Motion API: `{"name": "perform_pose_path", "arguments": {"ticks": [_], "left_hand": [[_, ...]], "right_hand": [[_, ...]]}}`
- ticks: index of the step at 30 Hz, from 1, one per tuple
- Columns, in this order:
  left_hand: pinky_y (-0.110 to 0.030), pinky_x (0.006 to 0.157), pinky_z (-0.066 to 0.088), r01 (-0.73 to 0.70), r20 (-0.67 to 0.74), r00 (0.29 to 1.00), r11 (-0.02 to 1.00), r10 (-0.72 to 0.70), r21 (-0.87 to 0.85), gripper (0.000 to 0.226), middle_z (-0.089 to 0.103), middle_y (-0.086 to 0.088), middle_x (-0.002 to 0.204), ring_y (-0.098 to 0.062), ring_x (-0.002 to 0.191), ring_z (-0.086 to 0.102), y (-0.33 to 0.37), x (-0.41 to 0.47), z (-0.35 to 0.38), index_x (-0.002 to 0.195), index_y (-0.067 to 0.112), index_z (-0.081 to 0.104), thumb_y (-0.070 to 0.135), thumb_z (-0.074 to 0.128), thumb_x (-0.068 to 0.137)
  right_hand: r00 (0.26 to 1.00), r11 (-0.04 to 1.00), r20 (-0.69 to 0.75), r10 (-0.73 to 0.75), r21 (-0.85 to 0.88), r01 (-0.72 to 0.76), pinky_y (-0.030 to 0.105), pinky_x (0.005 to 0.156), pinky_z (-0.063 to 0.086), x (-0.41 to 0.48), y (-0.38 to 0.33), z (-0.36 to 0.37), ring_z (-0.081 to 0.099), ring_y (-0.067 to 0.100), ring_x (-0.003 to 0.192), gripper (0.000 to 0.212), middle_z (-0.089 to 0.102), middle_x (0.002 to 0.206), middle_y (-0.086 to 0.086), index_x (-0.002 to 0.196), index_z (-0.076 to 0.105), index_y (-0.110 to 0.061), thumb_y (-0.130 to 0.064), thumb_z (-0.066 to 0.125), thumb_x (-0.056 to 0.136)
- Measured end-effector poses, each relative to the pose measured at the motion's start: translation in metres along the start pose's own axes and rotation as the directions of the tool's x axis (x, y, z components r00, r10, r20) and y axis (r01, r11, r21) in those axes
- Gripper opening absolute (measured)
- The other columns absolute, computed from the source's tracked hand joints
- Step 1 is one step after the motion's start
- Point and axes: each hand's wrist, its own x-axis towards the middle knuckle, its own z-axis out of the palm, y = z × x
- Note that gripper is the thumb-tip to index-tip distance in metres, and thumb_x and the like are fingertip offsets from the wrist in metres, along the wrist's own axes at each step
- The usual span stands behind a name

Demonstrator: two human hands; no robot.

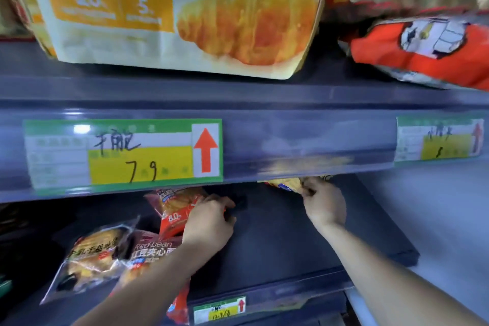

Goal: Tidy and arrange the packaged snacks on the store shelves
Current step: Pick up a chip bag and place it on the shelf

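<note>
Both hands reach deep into the lower shelf of a store display. At the back, the left hand curls its fingers around the right edge of a red snack packet. The right hand pinches the corner of a yellow packet, mostly hidden behind the shelf rail above. The step in hand appears to be straightening these two packets. The next move likely calls for drawing them forward and setting them in line. Just left of the red snack packet lie a red bean packet and a clear-wrapped pastry packet. Higher up, a price label marked 7 9 sits below a large croissant bag, with orange packets to its right.
</note>
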Motion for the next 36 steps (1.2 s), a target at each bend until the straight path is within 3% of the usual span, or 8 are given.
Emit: {"name": "perform_pose_path", "arguments": {"ticks": [3, 5, 8, 14, 18, 23, 28, 36], "left_hand": [[-0.024, 0.098, 0.036, -0.024, 0.004, 1.0, 0.999, 0.024, 0.039, 0.033, 0.062, 0.001, 0.12, -0.02, 0.118, 0.048, -0.005, 0.003, 0.007, 0.118, 0.023, 0.065, 0.024, 0.063, 0.085], [-0.023, 0.098, 0.035, -0.047, 0.005, 0.999, 0.998, 0.047, 0.05, 0.032, 0.062, 0.002, 0.12, -0.02, 0.118, 0.047, -0.007, 0.005, 0.008, 0.117, 0.024, 0.066, 0.024, 0.063, 0.085], [-0.023, 0.1, 0.035, -0.07, 0.009, 0.998, 0.996, 0.07, 0.062, 0.032, 0.061, 0.003, 0.121, -0.018, 0.12, 0.046, -0.009, 0.009, 0.008, 0.117, 0.024, 0.066, 0.024, 0.062, 0.085], [-0.028, 0.103, 0.035, -0.147, 0.041, 0.989, 0.978, 0.143, 0.148, 0.032, 0.059, 0.007, 0.123, -0.018, 0.122, 0.043, -0.02, 0.001, 0.002, 0.117, 0.025, 0.065, 0.026, 0.06, 0.086], [-0.031, 0.098, 0.039, -0.193, 0.039, 0.981, 0.965, 0.189, 0.18, 0.028, 0.06, 0.007, 0.119, -0.02, 0.117, 0.045, -0.029, -0.004, 0.0, 0.111, 0.024, 0.067, 0.025, 0.06, 0.084], [-0.033, 0.099, 0.039, -0.238, 0.063, 0.971, 0.945, 0.23, 0.226, 0.03, 0.057, 0.007, 0.124, -0.019, 0.119, 0.042, -0.039, -0.013, -0.004, 0.114, 0.023, 0.065, 0.026, 0.058, 0.085], [-0.035, 0.1, 0.038, -0.262, 0.089, 0.965, 0.917, 0.246, 0.301, 0.03, 0.057, 0.003, 0.125, -0.023, 0.123, 0.043, -0.043, -0.02, -0.013, 0.112, 0.02, 0.067, 0.026, 0.059, 0.085], [-0.035, 0.065, 0.056, -0.185, 0.039, 0.982, 0.913, 0.183, 0.363, 0.025, 0.068, 0.003, 0.083, -0.024, 0.084, 0.064, -0.053, -0.052, -0.047, 0.078, 0.026, 0.076, 0.032, 0.07, 0.055]], "right_hand": [[0.991, 0.995, -0.102, -0.086, -0.056, 0.08, 0.028, 0.057, 0.035, 0.0, -0.006, 0.007, 0.06, 0.031, 0.091, 0.006, 0.068, 0.096, 0.005, 0.087, 0.068, -0.018, -0.022, 0.064, 0.084], [0.971, 0.968, -0.126, -0.205, -0.17, 0.183, 0.034, 0.069, 0.045, 0.003, -0.013, 0.01, 0.057, 0.034, 0.103, 0.026, 0.064, 0.108, 0.01, 0.098, 0.067, -0.014, -0.031, 0.07, 0.078], [0.956, 0.87, 0.122, -0.267, -0.395, 0.294, 0.033, 0.092, 0.041, 0.007, -0.025, 0.013, 0.051, 0.027, 0.118, 0.046, 0.059, 0.124, 0.003, 0.12, 0.056, -0.02, -0.044, 0.062, 0.082], [0.911, 0.83, -0.017, -0.412, -0.421, 0.367, 0.034, 0.063, 0.042, 0.017, -0.04, 0.018, 0.057, 0.034, 0.094, 0.04, 0.06, 0.101, 0.009, 0.103, 0.059, -0.018, -0.041, 0.071, 0.072], [0.956, 0.895, 0.091, -0.28, -0.336, 0.295, 0.026, 0.055, 0.029, 0.019, -0.045, 0.027, 0.051, 0.027, 0.083, 0.008, 0.057, 0.09, 0.005, 0.081, 0.05, -0.016, -0.013, 0.052, 0.088], [0.904, 0.808, 0.136, -0.406, -0.409, 0.424, 0.028, 0.056, 0.032, 0.004, -0.039, 0.024, 0.058, 0.033, 0.085, 0.03, 0.063, 0.093, 0.009, 0.087, 0.064, -0.011, 0.012, 0.052, 0.072], [0.868, 0.817, 0.031, -0.496, -0.322, 0.479, 0.034, 0.046, 0.045, -0.013, -0.04, 0.019, 0.062, 0.039, 0.064, 0.039, 0.067, 0.075, 0.016, 0.076, 0.071, -0.006, 0.021, 0.065, 0.05], [0.856, 0.883, -0.285, -0.432, 0.059, 0.465, 0.028, 0.058, 0.04, -0.06, -0.096, -0.042, 0.059, 0.036, 0.063, 0.01, 0.067, 0.071, 0.016, 0.072, 0.064, -0.001, 0.008, 0.06, 0.076]]}}
